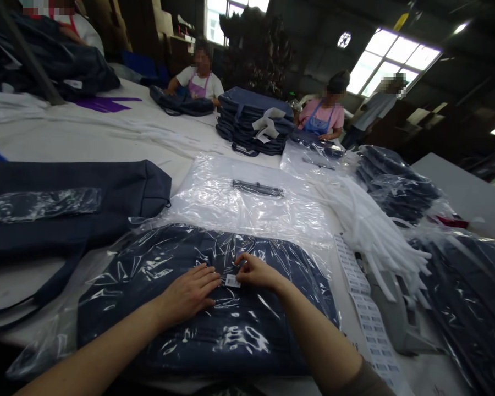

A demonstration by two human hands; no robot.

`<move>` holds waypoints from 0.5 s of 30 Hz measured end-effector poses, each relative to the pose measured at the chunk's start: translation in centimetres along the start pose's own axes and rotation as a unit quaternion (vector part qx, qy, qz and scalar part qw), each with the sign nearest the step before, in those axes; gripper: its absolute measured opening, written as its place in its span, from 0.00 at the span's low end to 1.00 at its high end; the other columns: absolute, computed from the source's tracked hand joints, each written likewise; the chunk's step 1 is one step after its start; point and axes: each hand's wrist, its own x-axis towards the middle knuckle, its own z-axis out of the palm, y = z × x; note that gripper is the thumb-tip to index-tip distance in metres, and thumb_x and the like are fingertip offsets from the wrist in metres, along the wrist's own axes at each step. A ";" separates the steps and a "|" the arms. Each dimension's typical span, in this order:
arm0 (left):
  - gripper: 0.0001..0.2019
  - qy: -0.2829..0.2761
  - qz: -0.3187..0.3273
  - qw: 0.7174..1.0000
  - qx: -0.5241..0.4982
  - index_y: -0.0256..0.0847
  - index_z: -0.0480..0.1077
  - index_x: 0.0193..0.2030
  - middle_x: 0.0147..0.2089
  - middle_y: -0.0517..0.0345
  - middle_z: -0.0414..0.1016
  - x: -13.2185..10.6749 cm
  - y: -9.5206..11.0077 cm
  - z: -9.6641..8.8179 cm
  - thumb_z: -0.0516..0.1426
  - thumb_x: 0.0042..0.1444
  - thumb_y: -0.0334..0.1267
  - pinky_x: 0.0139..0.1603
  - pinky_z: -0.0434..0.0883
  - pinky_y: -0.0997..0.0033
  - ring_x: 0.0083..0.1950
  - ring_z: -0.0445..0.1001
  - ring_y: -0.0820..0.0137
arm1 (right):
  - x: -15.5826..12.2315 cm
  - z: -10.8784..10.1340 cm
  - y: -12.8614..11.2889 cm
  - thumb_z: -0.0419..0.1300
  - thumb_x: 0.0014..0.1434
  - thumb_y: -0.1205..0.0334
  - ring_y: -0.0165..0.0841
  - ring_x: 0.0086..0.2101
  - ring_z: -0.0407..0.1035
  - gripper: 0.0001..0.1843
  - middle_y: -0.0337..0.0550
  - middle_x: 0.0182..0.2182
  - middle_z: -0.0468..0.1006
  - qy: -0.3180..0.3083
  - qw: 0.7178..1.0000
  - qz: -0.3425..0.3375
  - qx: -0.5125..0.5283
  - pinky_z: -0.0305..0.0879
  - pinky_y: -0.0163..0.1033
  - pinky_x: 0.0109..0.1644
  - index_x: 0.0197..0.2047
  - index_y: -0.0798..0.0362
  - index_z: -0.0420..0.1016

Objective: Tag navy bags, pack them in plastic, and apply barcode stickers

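**Operator:** What state were my hands in?

**Manual:** Your left hand point(188, 294) was open, lying flat with the fingers extended on the clear polybag point(286, 264). Your right hand point(256, 272) was closed to a pinch, with the fingertips point(240, 263) gripping the edge of the barcode sticker point(232, 280).

**Operator:** Where was the sticker?

**Manual:** It sat on the polybag's upper face, between your hands. The polybag enclosed a folded navy bag point(214, 341) lying directly beneath your hands on the worktop point(86, 132).

**Operator:** What lay around that unit?

**Manual:** To your right ran a printed label strip point(367, 313), just beside the polybag, with a bundle of white straps point(375, 236) beyond it. To your left lay a flat navy bag point(66, 203) with a small plastic packet point(45, 203) on top. Ahead of your hands was a clear plastic sheet point(231, 203) bearing a dark strap point(258, 188). Farther along the worktop stood a stack of navy bags point(251, 121), with two co-workers point(200, 71) point(325, 107) seated beyond it.
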 end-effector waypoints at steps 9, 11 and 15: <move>0.22 0.004 0.003 1.000 -0.012 0.45 0.66 0.61 0.60 0.50 0.68 -0.3 -0.4 0.3 0.58 0.59 0.41 0.67 0.58 0.53 0.63 0.64 0.57 | 1.5 0.1 0.9 0.61 0.45 0.73 0.28 0.20 0.68 0.17 0.28 0.20 0.72 0.011 0.998 0.009 -0.061 0.63 0.31 0.24 0.38 0.50 0.63; 0.22 0.005 0.002 1.000 -0.012 0.44 0.66 0.61 0.60 0.50 0.69 -0.2 -0.4 0.4 0.58 0.60 0.41 0.67 0.58 0.53 0.63 0.65 0.57 | 1.5 0.1 1.0 0.61 0.44 0.72 0.28 0.20 0.68 0.18 0.28 0.21 0.73 0.012 0.998 0.011 -0.063 0.63 0.31 0.23 0.39 0.50 0.63; 0.21 0.004 0.008 1.000 0.010 0.43 0.65 0.61 0.60 0.51 0.68 -0.2 -0.4 0.3 0.56 0.61 0.41 0.66 0.57 0.55 0.62 0.65 0.58 | 1.5 0.2 1.1 0.62 0.44 0.72 0.28 0.20 0.68 0.19 0.29 0.22 0.73 0.017 0.998 0.016 -0.060 0.64 0.32 0.23 0.40 0.50 0.63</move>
